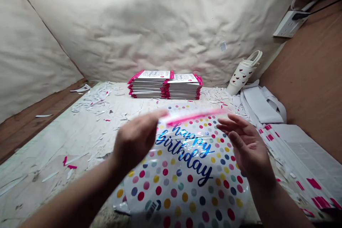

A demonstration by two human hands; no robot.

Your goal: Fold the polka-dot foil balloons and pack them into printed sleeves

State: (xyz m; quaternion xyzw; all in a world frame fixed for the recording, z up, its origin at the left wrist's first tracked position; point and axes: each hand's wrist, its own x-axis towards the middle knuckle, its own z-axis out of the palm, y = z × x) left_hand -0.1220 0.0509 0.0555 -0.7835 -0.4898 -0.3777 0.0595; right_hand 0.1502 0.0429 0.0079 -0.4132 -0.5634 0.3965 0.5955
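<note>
A flat white foil balloon (187,181) with coloured dots and blue "happy birthday" lettering lies in front of me in a clear bag. A pink strip (196,115), blurred by motion, runs along its far top edge. My left hand (136,140) is curled closed at the strip's left end, and appears to pinch it. My right hand (245,144) hovers at the strip's right end with fingers stretched out and apart, close to the bag's edge.
Two stacks of pink-edged packed cards (165,84) stand at the back of the paper-covered table (53,142). White and pink paper scraps litter it. A heart-patterned white tumbler (242,74) leans at the back right, beside white sheets (294,164). A power strip (290,23) lies on the brown board.
</note>
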